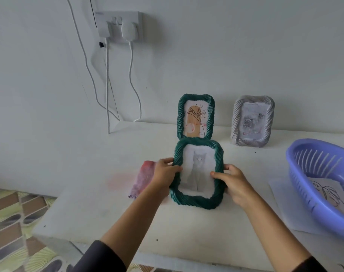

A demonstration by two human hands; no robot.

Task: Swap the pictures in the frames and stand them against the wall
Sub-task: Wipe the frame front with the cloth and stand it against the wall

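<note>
Both hands, left hand (165,172) and right hand (231,182), grip the near green frame (196,199) by its sides, holding a cat picture (198,169).

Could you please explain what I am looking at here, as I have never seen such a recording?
There is no machine here: a person wears a camera on the head, so this single picture looks forward and down at their own arms. The left hand and right hand grip the side edges of a green frame with a pale grey picture, held upright. On the white table, a second green frame and a grey frame stand at the wall. A pink cloth lies to the left, and a blue basket sits to the right over a sheet of paper.
</note>
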